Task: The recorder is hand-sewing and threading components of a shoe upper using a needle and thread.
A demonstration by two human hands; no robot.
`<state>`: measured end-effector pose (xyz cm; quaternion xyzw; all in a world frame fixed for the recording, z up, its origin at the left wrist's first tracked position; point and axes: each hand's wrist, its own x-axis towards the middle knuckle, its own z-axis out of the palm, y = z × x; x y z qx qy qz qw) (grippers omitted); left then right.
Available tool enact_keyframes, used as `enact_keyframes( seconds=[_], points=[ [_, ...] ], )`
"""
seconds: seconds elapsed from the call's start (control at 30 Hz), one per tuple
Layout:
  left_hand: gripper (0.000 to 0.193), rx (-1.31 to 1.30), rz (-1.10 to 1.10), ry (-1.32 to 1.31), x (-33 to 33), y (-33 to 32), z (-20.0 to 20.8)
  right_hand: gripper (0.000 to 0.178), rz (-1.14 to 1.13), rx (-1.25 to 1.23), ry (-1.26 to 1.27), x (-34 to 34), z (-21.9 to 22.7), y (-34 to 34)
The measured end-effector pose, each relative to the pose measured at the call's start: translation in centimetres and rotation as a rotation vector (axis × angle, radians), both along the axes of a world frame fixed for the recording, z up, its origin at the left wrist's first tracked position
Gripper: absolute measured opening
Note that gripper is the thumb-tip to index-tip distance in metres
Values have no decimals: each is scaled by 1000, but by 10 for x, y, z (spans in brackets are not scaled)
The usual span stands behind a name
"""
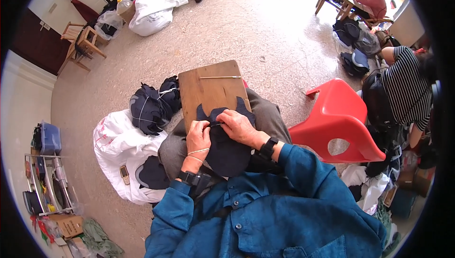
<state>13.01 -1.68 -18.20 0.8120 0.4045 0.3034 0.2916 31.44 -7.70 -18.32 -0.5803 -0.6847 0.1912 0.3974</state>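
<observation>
A dark navy cloth piece (228, 150) lies over my lap and the near end of a wooden board (208, 92). Pointed flaps of it spread toward the far side. My left hand (198, 139) pinches the cloth's edge between thumb and fingers. Close beside it, my right hand (239, 126) grips a fold of the same cloth, fingers bent. A small dark strip shows between the fingertips; its details are too small to tell. Farther up the board rests a thin pale rod (219, 77) with a darker tip, untouched by either hand.
Left of the board sit tied dark cloth bundles (146, 108) and a white sack (118, 151) bearing a phone (124, 174). A red plastic chair (332, 116) stands at right. Beyond it sits a person in a striped top (403, 85); another person (374, 2) sits at a far table.
</observation>
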Motion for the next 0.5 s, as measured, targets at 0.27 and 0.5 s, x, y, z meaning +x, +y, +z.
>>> enact_keyframes(
  seconds=[0.27,0.5],
  points=[
    [19,-24,49,24,-2,-4,-1,13,166,4,-369,-1,8,11],
    [17,-73,95,79,3,-1,-1,10,-40,-60,-327,44,22,-21]
  ],
)
